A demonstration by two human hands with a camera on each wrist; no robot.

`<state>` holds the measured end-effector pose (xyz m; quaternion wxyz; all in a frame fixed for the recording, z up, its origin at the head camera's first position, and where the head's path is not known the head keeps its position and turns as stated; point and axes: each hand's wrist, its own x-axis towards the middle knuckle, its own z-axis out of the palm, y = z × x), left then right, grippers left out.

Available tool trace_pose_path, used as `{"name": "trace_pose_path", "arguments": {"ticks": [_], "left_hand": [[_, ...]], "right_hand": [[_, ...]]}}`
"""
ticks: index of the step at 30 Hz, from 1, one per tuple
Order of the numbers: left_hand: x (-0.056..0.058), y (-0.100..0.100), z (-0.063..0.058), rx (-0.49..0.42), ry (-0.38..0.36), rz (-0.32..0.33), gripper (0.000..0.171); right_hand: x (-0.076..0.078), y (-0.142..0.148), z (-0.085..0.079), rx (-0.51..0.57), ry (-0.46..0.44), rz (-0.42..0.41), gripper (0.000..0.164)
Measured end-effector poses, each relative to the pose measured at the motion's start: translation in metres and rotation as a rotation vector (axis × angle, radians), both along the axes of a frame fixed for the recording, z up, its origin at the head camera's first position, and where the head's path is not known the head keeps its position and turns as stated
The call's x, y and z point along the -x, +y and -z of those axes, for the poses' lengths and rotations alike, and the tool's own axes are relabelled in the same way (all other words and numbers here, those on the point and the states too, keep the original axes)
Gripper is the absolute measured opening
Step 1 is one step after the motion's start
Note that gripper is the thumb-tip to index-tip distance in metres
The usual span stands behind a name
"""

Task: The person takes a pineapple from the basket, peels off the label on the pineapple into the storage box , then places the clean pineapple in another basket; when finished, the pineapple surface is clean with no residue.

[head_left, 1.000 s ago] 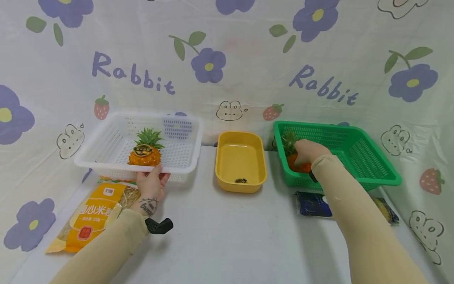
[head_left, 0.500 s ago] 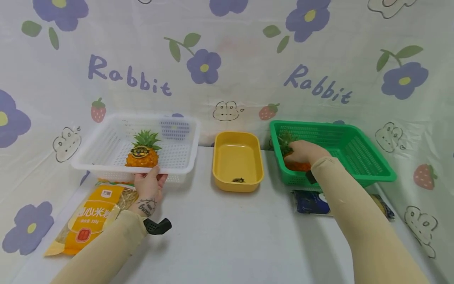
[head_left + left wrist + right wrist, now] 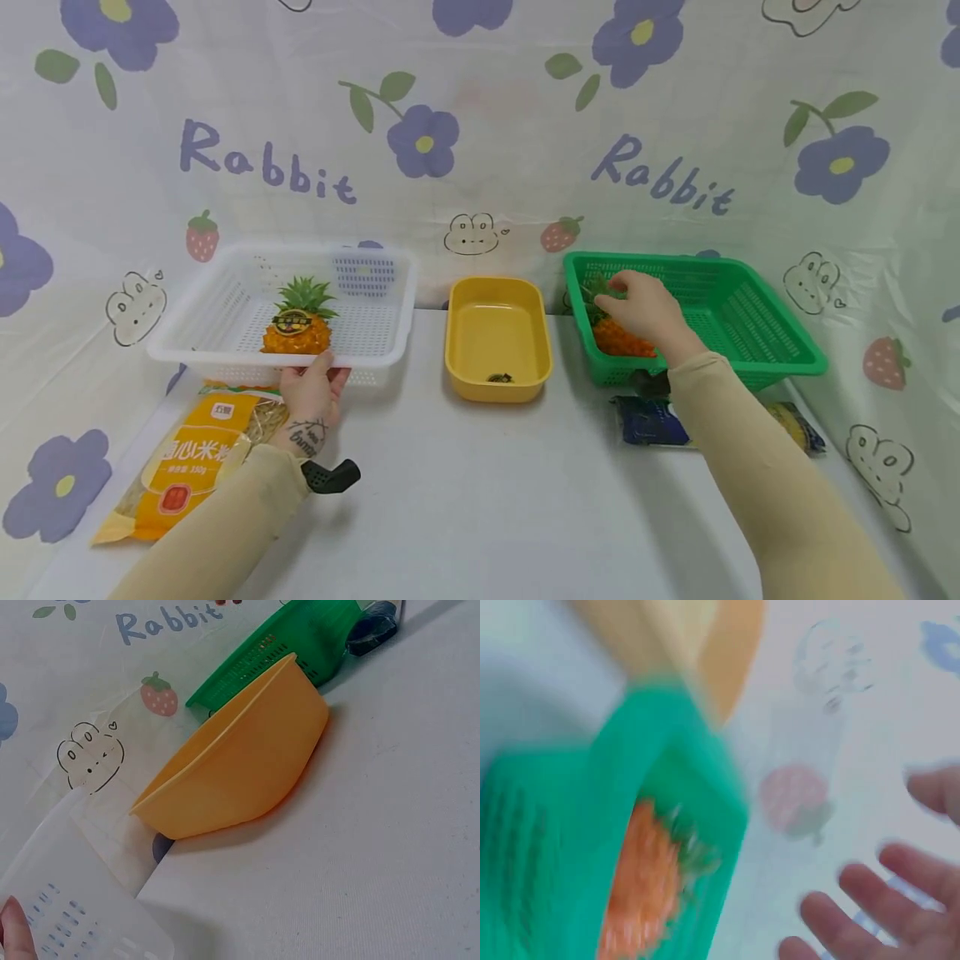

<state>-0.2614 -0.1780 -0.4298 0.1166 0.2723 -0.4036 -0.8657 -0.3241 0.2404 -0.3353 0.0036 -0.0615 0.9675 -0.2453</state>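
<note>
My left hand (image 3: 309,396) grips the front rim of a white plastic basket (image 3: 375,354), its thumb over the edge and its fingers underneath. Inside that basket sits a pineapple (image 3: 296,337) with a green crown and a dark label. On the right, a second pineapple (image 3: 618,340) lies in the left end of a green basket (image 3: 780,333). My right hand (image 3: 651,312) is above this fruit, holding nothing. In the blurred right wrist view the fingers of that hand (image 3: 900,907) are spread, apart from the green basket.
Between the baskets stands a yellow tub (image 3: 498,392) with a small dark label inside at the front. An orange food bag (image 3: 187,467) lies at the left. Partly under my right forearm is a dark blue packet (image 3: 651,423). A printed curtain (image 3: 480,125) hangs behind.
My right hand has let go of the pineapple in the green basket and risen above it. My left hand stays on the white basket's rim. The view has shifted slightly.
</note>
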Motion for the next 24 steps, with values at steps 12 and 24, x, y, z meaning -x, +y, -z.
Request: {"name": "trace_pose_path", "arguments": {"ticks": [12,24], "left_hand": [[0.002,0.0,-0.001,0.015,-0.001,0.008,0.057],[-0.001,-0.002,0.002,0.024,0.0,0.031,0.058]], "right_hand": [[-0.063,-0.006,0.027,1.201,0.3,0.407,0.012],[-0.066,0.005,0.084,1.73,0.031,0.796,0.023]]}}
